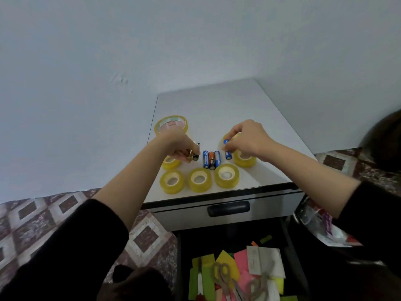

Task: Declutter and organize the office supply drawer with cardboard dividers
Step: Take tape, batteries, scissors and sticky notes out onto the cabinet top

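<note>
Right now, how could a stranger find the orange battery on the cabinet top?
Start at the white cabinet top above the open drawer. Between the left hand and right hand, three batteries lie side by side. The orange battery is the middle one; both neighbours are blue.

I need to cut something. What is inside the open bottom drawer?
Inside the open black drawer: loose coloured paper notes, a white paper slip and tan-handled scissors lying on top. Whatever lies under the papers is covered.

One large tape roll, at least five small rolls, five batteries
</note>
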{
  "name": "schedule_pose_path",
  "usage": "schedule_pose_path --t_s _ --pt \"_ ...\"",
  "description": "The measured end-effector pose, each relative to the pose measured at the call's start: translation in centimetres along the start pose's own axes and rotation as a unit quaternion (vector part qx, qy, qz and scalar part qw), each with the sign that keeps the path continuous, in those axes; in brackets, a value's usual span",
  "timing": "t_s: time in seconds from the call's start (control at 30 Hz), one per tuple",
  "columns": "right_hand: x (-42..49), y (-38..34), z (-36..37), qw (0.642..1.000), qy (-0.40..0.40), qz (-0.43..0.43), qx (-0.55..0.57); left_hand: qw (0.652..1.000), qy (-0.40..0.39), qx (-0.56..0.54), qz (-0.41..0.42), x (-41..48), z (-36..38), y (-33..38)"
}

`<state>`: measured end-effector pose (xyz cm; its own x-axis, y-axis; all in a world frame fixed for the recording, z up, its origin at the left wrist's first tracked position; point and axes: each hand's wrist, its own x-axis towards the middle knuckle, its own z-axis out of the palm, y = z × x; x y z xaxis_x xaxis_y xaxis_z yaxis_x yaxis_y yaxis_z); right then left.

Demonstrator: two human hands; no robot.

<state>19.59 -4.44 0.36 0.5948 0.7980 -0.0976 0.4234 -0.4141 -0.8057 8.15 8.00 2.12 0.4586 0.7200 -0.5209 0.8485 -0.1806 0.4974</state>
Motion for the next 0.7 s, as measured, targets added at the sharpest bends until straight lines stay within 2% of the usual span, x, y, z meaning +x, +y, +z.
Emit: schedule_pose_path --t_s 0.13,0.3,0.7 --pt "1.9 -0.9 1.2 0.991 0.003 -0.01 -0.131 1.0 -0.01 0.025 -0.005 0.4 0.4 0.2" --pt "1.4 -1.8 2.3 0.958 -0.006 -0.013 -0.287 1.0 -0.007 0.028 0.009 0.5 1.0 0.5" --pt "1.3 -2.1 2.8 0.948 -0.031 -0.022 -0.315 0.999 0.007 0.027 0.015 0.5 1.2 -0.3"
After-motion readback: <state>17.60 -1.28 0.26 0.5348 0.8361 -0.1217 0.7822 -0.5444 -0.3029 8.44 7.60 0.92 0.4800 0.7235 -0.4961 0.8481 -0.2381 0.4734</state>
